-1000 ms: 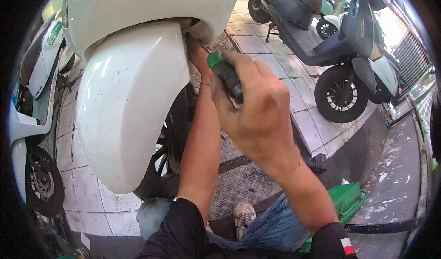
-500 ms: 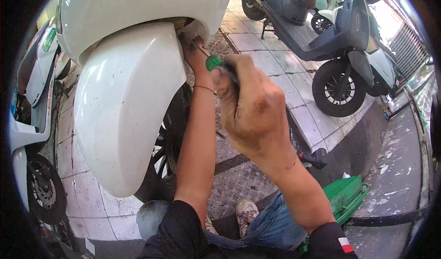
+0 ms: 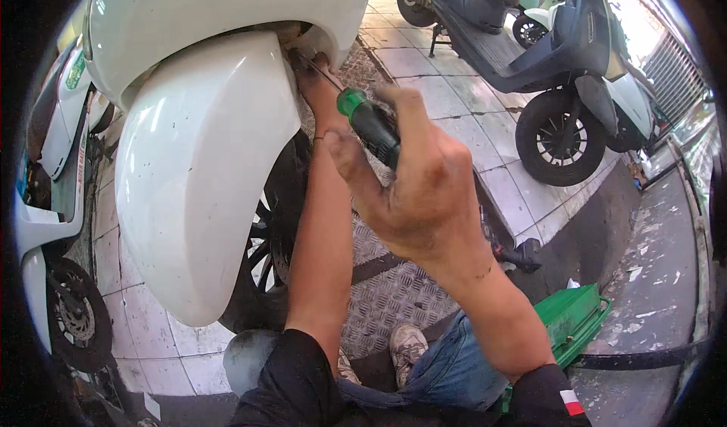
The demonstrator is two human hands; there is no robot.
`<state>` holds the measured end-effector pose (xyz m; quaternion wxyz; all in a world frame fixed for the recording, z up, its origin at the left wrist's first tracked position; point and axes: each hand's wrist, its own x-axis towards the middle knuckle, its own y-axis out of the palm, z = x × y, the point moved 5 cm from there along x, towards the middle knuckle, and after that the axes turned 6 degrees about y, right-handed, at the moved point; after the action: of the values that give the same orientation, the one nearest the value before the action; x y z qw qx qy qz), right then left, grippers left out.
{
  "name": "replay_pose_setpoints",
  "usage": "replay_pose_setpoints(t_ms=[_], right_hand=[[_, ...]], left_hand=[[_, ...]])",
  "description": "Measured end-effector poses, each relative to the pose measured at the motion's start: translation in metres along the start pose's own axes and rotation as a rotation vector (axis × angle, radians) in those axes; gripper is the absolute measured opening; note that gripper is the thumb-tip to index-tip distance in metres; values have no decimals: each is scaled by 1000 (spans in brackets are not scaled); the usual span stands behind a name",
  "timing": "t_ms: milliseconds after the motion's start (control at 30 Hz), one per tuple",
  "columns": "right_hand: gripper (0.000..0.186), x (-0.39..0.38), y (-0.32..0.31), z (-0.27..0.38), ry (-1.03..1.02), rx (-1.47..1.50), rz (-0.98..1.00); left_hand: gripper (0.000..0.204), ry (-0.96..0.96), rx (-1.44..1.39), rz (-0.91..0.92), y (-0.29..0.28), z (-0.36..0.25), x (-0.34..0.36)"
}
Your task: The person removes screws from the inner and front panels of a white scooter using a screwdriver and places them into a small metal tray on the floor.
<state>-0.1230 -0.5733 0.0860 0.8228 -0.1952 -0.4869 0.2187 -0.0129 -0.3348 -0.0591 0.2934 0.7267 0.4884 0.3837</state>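
— Beneath the lower lip of the white scooter's front panel [image 3: 227, 6], how is the left hand [image 3: 316, 82] posed?

— Its forearm [image 3: 326, 237] rises steeply alongside the front wheel [image 3: 250, 306], and the hand reaches in past the fender [image 3: 201, 162]. The fingers lie partly in shadow; whether they pinch anything cannot be told.

— And the right hand [image 3: 428, 184]?

— Back uppermost, above the tread plate [image 3: 394, 294], its arm slanting in from the lower right. Thumb and forefinger are spread, one on either side of the black-and-green screwdriver [image 3: 372, 128]; the remaining fingers are hidden.

— Where does the tool point?

— Up and leftward, its shaft running beside the left hand's fingers under the panel; the tip is too dark to make out.

— Which edges bound the work?

— On the left, the fender's right edge, close to the left arm; above, the panel's curved lip. Beyond the tread plate's right edge the room widens: white floor tiles [image 3: 496, 147] separate the right hand from the grey scooter [image 3: 553, 44]. A green box [image 3: 564, 309] shows just beside the right arm.
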Motion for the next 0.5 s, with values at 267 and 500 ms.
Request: replay_pose_setpoints(t_ms=[267, 500], right_hand=[[28, 2, 0, -10, 114, -44, -22], [31, 2, 1, 4, -389, -106, -152]], left_hand=[[33, 7, 15, 12, -1, -1, 1], [31, -97, 95, 146, -1, 5, -8]])
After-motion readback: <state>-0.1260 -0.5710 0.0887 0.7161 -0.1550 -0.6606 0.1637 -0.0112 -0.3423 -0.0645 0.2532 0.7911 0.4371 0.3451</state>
